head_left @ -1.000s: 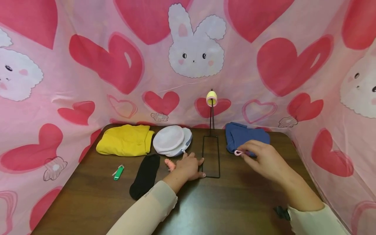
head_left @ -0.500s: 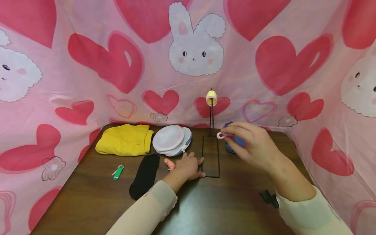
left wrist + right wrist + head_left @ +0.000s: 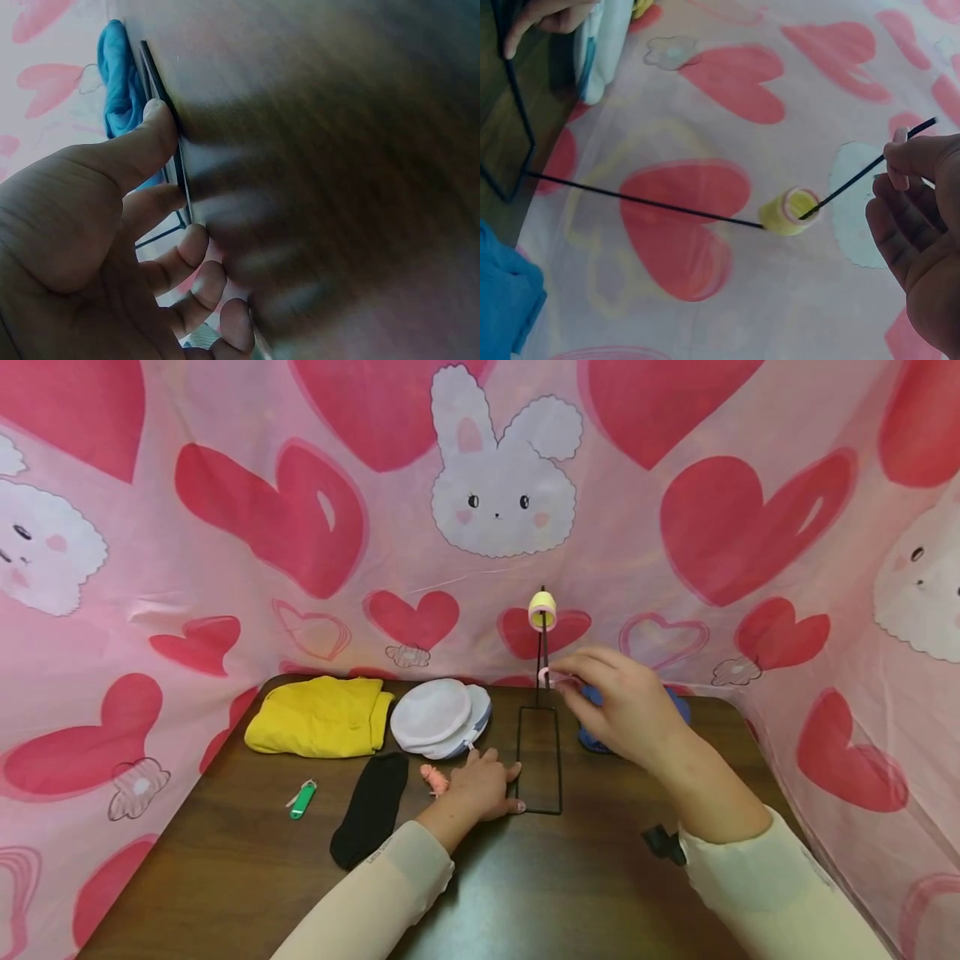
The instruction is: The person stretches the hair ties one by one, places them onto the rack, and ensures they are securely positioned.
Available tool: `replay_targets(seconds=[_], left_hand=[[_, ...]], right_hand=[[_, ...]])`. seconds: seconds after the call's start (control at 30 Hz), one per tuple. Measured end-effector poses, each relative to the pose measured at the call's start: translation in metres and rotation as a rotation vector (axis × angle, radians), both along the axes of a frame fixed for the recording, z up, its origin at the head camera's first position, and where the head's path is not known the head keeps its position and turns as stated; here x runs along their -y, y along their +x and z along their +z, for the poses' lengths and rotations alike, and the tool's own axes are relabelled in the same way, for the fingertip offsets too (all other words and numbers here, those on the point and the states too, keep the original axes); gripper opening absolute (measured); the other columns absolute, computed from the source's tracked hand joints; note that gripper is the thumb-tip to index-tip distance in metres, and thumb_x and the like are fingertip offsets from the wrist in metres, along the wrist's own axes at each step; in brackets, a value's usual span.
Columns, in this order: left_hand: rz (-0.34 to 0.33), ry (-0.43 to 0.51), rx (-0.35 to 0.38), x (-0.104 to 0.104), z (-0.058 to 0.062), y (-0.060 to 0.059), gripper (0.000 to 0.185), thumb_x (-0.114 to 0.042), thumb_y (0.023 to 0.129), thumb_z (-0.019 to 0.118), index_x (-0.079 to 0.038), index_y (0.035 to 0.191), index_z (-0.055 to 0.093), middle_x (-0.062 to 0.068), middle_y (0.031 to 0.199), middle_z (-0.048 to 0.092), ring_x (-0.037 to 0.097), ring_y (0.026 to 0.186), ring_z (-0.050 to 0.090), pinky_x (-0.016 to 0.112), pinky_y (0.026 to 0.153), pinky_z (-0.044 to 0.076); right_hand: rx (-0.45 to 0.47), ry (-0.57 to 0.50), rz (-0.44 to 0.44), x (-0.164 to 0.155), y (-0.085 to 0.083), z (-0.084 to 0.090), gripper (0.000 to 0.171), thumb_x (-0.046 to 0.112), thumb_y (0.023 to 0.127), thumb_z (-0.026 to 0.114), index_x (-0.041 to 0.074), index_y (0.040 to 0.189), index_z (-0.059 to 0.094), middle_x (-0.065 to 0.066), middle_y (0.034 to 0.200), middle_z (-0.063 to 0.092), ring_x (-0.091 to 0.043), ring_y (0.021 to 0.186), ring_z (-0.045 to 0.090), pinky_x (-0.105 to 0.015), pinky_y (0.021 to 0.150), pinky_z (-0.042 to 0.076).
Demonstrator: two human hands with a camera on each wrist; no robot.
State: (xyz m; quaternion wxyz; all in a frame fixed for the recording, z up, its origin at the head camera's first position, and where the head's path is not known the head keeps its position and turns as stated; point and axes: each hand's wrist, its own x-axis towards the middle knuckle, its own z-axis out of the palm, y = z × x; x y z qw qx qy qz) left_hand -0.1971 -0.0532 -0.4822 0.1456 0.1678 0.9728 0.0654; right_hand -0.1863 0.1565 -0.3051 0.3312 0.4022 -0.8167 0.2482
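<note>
A black wire stand has a rectangular base on the table and a thin upright with a forward-pointing rod. A yellow ring-like piece with a pink rim hangs on that rod. My right hand pinches a small pink loop between thumb and finger by the rod's tip. The rod appears to pass through or just beside the loop; I cannot tell which. My left hand lies low on the table, its thumb and index finger pressing the base's left bar.
Left of the stand are a white cap, a folded yellow cloth, a black sock-like piece, a small coral-pink item and a green nail clipper. A blue cloth lies to the right. Pink patterned fabric surrounds the table.
My right hand has travelled left from above the blue cloth, bringing the pink loop to the stand's rod. The left hand stays in place on the base.
</note>
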Motion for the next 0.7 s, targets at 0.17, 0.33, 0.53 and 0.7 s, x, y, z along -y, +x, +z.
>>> replay_targets(seconds=[0.17,0.33,0.53,0.7], left_hand=[[0.001,-0.009,0.004,-0.001,-0.002,0.000,0.074,-0.063,0.086,0.076,-0.039,0.152,0.053,0.009,0.149,0.049,0.037,0.138,0.042,0.064,0.096,0.049],[0.001,-0.010,0.016,-0.003,-0.004,0.000,0.074,-0.062,0.086,0.075,-0.039,0.153,0.052,0.009,0.154,0.047,0.038,0.140,0.039,0.066,0.097,0.047],[-0.009,-0.032,-0.007,-0.003,-0.003,0.000,0.075,-0.064,0.086,0.075,-0.039,0.153,0.053,0.009,0.143,0.052,0.036,0.134,0.044,0.063,0.093,0.050],[-0.008,-0.028,-0.011,-0.001,-0.004,-0.001,0.075,-0.066,0.085,0.074,-0.040,0.153,0.052,0.009,0.140,0.053,0.035,0.132,0.046,0.062,0.092,0.051]], right_hand=[[0.024,-0.003,-0.062,0.000,-0.024,-0.005,0.023,0.004,0.087,0.082,0.005,0.110,0.077,-0.009,0.105,0.071,-0.022,0.089,0.069,-0.042,0.081,0.060],[0.045,-0.022,-0.119,0.003,-0.046,-0.008,0.027,0.003,0.089,0.080,0.002,0.115,0.075,-0.013,0.111,0.069,-0.025,0.090,0.069,-0.043,0.080,0.061],[0.078,-0.019,-0.189,0.011,-0.064,-0.007,0.033,0.008,0.092,0.077,0.005,0.125,0.073,-0.015,0.119,0.065,-0.028,0.091,0.069,-0.045,0.083,0.059],[0.108,0.006,-0.225,0.012,-0.071,-0.008,0.040,0.006,0.091,0.076,0.006,0.131,0.070,-0.018,0.128,0.061,-0.034,0.106,0.066,-0.050,0.091,0.057]])
